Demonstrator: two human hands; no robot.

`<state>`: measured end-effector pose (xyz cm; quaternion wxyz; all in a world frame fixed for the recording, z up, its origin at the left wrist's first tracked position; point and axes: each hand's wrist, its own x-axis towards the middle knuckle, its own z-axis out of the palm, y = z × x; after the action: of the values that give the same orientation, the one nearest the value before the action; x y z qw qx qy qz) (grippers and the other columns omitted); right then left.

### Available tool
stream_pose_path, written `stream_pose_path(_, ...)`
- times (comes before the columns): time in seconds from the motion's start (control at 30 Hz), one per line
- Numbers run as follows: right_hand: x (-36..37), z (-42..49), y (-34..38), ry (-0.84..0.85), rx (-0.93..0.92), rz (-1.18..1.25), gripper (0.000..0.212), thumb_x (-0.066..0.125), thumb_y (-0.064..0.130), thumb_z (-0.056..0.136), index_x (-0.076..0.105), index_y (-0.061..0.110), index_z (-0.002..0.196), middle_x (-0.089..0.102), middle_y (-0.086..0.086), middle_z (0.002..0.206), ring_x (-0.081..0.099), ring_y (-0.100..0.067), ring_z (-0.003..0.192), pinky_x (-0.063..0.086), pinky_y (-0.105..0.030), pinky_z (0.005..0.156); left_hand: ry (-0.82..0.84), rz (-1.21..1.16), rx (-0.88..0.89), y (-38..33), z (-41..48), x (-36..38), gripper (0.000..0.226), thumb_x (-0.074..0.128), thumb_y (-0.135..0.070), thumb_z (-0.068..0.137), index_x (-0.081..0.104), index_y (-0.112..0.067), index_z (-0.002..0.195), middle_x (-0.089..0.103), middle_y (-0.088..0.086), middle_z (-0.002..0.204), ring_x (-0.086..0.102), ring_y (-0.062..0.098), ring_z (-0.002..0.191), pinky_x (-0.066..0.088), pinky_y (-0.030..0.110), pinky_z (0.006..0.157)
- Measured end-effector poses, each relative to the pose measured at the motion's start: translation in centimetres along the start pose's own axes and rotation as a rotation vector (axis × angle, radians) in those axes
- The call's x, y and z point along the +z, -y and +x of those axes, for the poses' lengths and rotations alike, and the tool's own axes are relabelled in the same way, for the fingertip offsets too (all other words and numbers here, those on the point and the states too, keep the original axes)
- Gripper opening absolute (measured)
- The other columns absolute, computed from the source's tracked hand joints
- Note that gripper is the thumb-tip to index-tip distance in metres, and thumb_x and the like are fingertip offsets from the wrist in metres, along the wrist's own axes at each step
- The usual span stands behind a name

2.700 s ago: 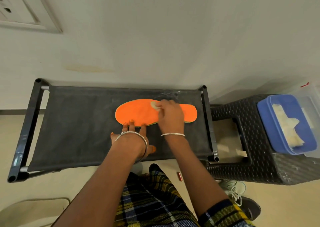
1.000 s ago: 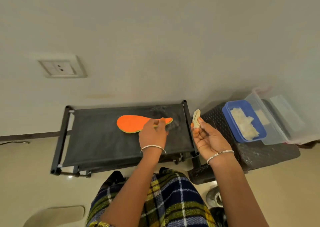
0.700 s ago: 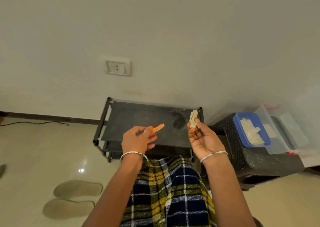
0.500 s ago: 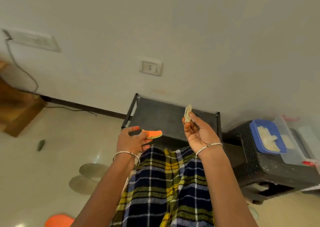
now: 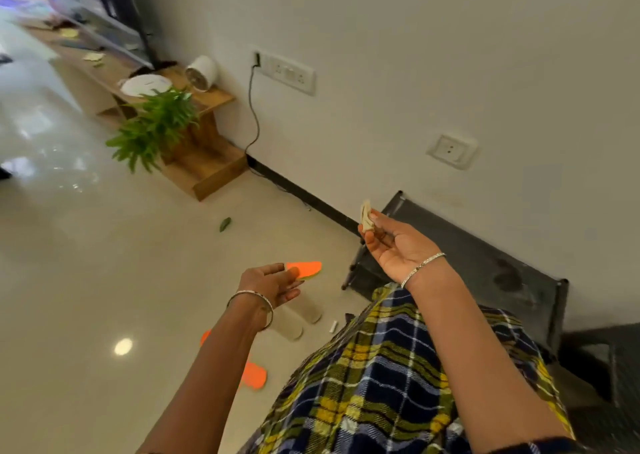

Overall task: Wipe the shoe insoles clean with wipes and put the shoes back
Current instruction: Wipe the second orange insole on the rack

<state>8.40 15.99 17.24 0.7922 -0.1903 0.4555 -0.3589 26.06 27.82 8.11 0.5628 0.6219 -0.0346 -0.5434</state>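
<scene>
Plainly the left hand pinches the orange insole by one end, its long axis pointing toward 3 o'clock, with a second orange insole on the floor at its 6 o'clock, well apart from the right hand gripping the wipe.

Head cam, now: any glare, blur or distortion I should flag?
Head view: round glare spot on the glossy floor; upper-left corner smeared and blown out; whole scene tilted, wall lines bowed by the wide lens; left hand with orange insole and right hand with wipe reasonably sharp.
</scene>
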Motion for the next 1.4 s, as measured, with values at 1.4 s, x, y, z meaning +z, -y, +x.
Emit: stream_pose_path(1.4,3.7,33.1,-17.2,-0.031,0.289,-0.728,0.008,0.069,-0.002,0.086,0.07,0.006,0.085,0.068,-0.008,0.072,0.062,-0.015,0.058,0.053,-0.019,0.052,-0.77,-0.111,-0.527,31.0,33.3,-12.5,0.044,0.064,-0.002,0.089,0.058,-0.009,0.132,0.068,0.023,0.105,0.069,0.027,0.077,0.057,0.037,0.069)
